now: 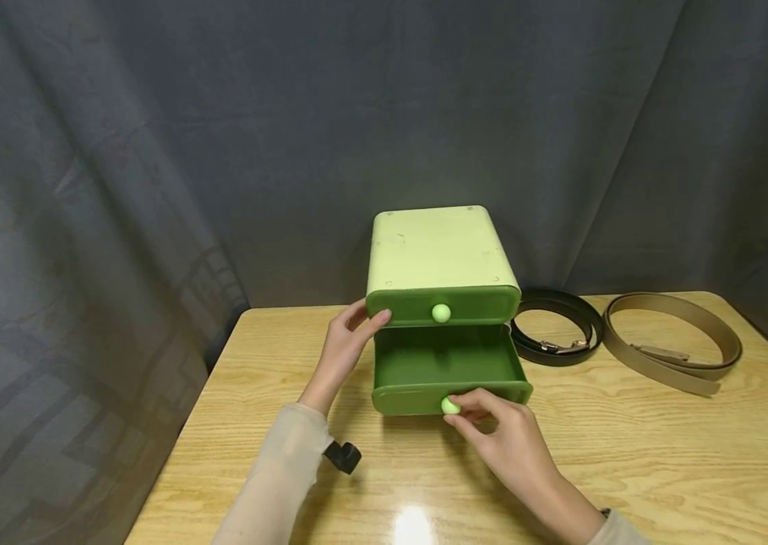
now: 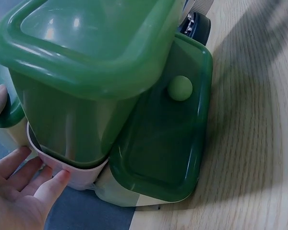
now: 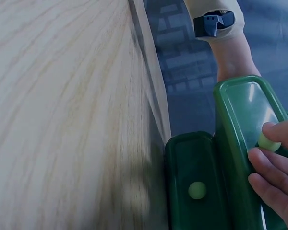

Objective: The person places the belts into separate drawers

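A small drawer cabinet (image 1: 439, 246) with a pale yellow-green top and dark green drawers stands on the table. Its middle drawer (image 1: 411, 400) is pulled out and looks bare inside. The thumb and index fingertip of my right hand (image 1: 509, 439) pinch that drawer's round light-green knob (image 1: 449, 406). At the cabinet's left front corner, my left hand (image 1: 344, 341) has its thumb on the top drawer (image 1: 411, 306) and its fingers along the side wall. The left wrist view shows a bottom drawer (image 2: 156, 143), pushed in, below the pulled-out one.
Right of the cabinet lies a coiled black belt (image 1: 554, 356), close beside a coiled tan belt (image 1: 676, 371). Dark grey curtains (image 1: 288, 151) hang behind the wooden table (image 1: 629, 454) and along its left side.
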The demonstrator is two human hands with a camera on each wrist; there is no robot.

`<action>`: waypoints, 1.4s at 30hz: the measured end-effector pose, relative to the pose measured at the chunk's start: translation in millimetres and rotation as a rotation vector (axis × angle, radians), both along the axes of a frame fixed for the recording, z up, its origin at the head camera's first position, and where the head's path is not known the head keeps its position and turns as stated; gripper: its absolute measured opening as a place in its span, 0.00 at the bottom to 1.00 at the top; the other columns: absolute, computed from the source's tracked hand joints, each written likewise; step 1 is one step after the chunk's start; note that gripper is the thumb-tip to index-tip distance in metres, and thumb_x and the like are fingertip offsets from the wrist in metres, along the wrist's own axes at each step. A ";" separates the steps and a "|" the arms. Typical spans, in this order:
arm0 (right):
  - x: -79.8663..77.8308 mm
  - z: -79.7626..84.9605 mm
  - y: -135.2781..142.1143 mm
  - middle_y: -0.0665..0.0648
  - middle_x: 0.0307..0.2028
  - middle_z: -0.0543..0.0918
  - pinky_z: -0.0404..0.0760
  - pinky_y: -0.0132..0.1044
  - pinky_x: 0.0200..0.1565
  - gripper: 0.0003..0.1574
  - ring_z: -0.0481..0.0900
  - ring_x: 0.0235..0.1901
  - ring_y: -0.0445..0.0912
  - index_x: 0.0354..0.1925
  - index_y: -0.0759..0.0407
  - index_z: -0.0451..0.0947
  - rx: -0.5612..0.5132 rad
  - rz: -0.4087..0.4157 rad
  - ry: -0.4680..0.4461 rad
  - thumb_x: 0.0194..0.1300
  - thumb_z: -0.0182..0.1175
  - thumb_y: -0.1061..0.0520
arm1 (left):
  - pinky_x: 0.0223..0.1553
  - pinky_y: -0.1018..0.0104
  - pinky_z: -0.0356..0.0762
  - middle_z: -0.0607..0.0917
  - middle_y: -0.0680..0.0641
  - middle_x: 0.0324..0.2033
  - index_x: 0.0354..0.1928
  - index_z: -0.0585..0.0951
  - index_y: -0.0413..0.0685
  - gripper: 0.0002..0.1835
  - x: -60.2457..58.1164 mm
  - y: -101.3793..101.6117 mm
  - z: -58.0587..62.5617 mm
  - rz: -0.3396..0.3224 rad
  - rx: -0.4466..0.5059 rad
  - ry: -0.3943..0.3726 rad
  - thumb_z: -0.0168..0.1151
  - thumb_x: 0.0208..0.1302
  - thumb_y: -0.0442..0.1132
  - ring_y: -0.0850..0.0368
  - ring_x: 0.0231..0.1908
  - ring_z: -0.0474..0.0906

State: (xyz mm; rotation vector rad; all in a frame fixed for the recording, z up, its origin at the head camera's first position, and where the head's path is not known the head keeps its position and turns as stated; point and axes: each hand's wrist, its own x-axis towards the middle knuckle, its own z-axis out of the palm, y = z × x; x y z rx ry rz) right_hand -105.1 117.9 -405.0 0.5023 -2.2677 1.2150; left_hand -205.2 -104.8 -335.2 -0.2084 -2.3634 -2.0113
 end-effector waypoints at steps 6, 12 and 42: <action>2.2 0.2 0.1 0.40 0.31 0.87 0.84 0.32 0.29 0.20 0.81 0.28 0.32 0.35 0.49 0.85 0.002 -0.003 -0.001 0.45 0.78 0.68 | 0.65 0.53 0.68 0.75 0.38 0.64 0.66 0.74 0.38 0.28 -0.3 1.0 0.7 0.009 -0.001 -0.001 0.66 0.67 0.43 0.46 0.66 0.69; 4.9 -0.2 -0.6 0.42 0.32 0.87 0.84 0.34 0.29 0.20 0.81 0.28 0.32 0.35 0.50 0.85 -0.002 0.004 -0.006 0.45 0.78 0.68 | 0.65 0.54 0.68 0.74 0.39 0.65 0.66 0.73 0.38 0.29 -1.1 0.3 0.2 0.007 -0.002 -0.004 0.66 0.67 0.43 0.46 0.66 0.68; 18.1 1.4 -1.1 0.40 0.33 0.87 0.81 0.24 0.31 0.23 0.81 0.28 0.32 0.37 0.48 0.85 -0.002 0.020 0.009 0.45 0.77 0.70 | 0.66 0.53 0.67 0.74 0.39 0.65 0.67 0.73 0.39 0.30 -1.9 1.8 -1.2 -0.007 -0.003 0.004 0.66 0.67 0.44 0.46 0.66 0.68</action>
